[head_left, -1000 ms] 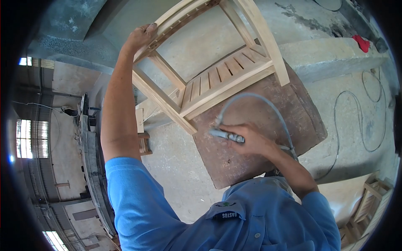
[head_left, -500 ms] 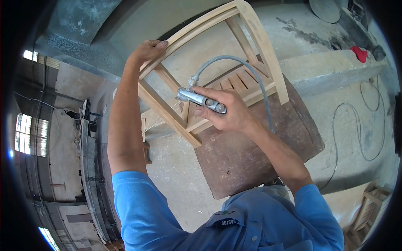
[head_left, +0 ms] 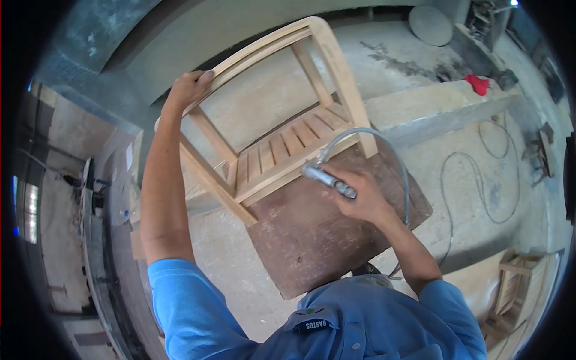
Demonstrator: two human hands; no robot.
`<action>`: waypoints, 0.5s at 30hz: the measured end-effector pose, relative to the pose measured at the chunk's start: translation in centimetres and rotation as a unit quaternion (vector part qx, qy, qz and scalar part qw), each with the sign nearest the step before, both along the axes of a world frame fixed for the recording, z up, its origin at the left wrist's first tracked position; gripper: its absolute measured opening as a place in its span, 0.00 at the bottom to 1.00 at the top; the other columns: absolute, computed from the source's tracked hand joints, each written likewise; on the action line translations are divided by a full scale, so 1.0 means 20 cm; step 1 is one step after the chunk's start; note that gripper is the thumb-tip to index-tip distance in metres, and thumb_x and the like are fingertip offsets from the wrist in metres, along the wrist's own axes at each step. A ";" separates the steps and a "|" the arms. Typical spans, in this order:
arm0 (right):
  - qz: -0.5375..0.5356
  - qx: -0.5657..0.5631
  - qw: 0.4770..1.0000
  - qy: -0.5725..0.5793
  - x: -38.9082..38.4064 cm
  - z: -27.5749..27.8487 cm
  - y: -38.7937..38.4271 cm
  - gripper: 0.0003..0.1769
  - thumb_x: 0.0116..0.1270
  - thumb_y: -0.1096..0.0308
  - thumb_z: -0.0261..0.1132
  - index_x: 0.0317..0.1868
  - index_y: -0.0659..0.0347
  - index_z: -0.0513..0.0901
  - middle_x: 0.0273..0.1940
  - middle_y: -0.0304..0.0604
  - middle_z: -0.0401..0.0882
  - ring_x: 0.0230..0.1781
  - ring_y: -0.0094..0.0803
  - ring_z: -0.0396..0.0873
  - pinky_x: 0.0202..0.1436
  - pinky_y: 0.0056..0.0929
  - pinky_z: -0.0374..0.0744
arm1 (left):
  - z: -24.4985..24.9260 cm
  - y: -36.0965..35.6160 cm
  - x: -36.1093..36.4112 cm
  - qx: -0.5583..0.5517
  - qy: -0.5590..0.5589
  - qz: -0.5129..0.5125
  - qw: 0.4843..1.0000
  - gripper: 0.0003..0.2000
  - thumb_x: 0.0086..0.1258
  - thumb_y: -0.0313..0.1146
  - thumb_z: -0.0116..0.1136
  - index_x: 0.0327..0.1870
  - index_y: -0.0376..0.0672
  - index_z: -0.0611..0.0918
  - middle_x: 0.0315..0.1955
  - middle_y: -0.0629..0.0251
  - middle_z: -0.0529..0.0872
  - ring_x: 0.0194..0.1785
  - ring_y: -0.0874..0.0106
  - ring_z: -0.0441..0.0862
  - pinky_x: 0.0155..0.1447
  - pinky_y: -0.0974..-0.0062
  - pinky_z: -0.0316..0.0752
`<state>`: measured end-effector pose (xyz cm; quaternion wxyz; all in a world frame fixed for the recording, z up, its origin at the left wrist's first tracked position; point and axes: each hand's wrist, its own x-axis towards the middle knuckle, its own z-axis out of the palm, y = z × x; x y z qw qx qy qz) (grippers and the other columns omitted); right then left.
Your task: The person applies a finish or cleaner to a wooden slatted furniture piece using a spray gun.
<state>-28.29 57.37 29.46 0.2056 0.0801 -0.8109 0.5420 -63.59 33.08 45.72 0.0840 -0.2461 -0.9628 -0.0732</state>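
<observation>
Holding wooden frame point(head_left: 279, 148), left grip point(head_left: 191, 88); hosed metal tool point(head_left: 327, 179), right grip point(head_left: 362, 195).

The broadest passage runs through the opening of the wooden chair frame point(head_left: 336, 66), between its upper rail and the slats point(head_left: 275, 150). The left hand point(head_left: 191, 89) closes off that rail's left end, and its forearm bars the way in from the left. The right hand point(head_left: 360, 195), with a metal tool point(head_left: 329, 180), blocks the middle of the lower rail. From the right, a grey hose point(head_left: 405, 186) arches across the approach. Bare brown board point(head_left: 318, 240) leaves room between tool and shirt point(head_left: 348, 312).
</observation>
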 end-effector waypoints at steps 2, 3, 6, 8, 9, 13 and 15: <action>-0.056 0.062 0.996 -0.026 0.10 0.07 0.08 0.28 0.62 0.64 0.74 0.60 0.66 0.80 0.40 0.53 0.87 0.36 0.30 0.86 0.41 0.29 0.81 | -0.03 -0.01 -0.03 0.012 0.009 0.000 1.000 0.26 0.71 0.59 0.50 0.54 0.49 0.87 0.44 0.44 0.87 0.53 0.46 0.84 0.60 0.58 0.76; -0.109 0.059 0.991 -0.043 0.14 0.12 0.11 0.27 0.61 0.65 0.74 0.60 0.65 0.81 0.41 0.54 0.87 0.36 0.34 0.87 0.41 0.29 0.81 | -0.05 -0.01 -0.04 0.024 0.031 0.001 0.999 0.25 0.71 0.58 0.50 0.53 0.50 0.87 0.43 0.44 0.87 0.51 0.46 0.84 0.59 0.57 0.76; -0.203 0.077 0.976 0.016 0.19 0.28 0.12 0.26 0.61 0.67 0.74 0.59 0.64 0.82 0.42 0.55 0.87 0.36 0.37 0.88 0.42 0.29 0.82 | -0.07 -0.01 -0.01 0.033 0.034 0.003 0.999 0.24 0.72 0.58 0.50 0.53 0.51 0.87 0.43 0.47 0.88 0.51 0.48 0.84 0.58 0.57 0.77; -0.239 0.096 0.962 0.089 0.21 0.38 0.10 0.26 0.60 0.67 0.75 0.59 0.64 0.82 0.42 0.55 0.87 0.36 0.37 0.88 0.42 0.29 0.82 | -0.08 -0.01 0.00 0.039 0.043 0.000 0.998 0.24 0.72 0.59 0.50 0.53 0.52 0.87 0.43 0.49 0.88 0.52 0.50 0.84 0.57 0.56 0.77; -0.254 0.114 0.956 0.096 0.21 0.45 0.08 0.26 0.60 0.67 0.75 0.59 0.64 0.81 0.41 0.55 0.87 0.36 0.37 0.88 0.42 0.29 0.82 | -0.09 -0.01 0.01 0.034 0.053 0.002 0.998 0.24 0.72 0.59 0.50 0.53 0.52 0.86 0.44 0.51 0.88 0.52 0.51 0.85 0.57 0.56 0.78; -0.269 0.177 0.938 0.126 0.15 0.63 -0.03 0.27 0.60 0.66 0.76 0.59 0.63 0.81 0.41 0.54 0.87 0.35 0.40 0.88 0.40 0.30 0.82 | -0.10 -0.03 0.03 0.039 0.043 -0.011 0.998 0.23 0.72 0.60 0.51 0.54 0.54 0.86 0.45 0.54 0.88 0.53 0.53 0.84 0.56 0.55 0.78; -0.266 0.216 0.929 0.137 0.07 0.69 -0.08 0.26 0.60 0.66 0.76 0.58 0.63 0.81 0.40 0.54 0.87 0.34 0.42 0.87 0.39 0.31 0.82 | -0.11 -0.03 0.08 0.047 0.068 -0.004 0.997 0.24 0.71 0.61 0.52 0.54 0.54 0.86 0.46 0.56 0.88 0.54 0.54 0.84 0.56 0.54 0.78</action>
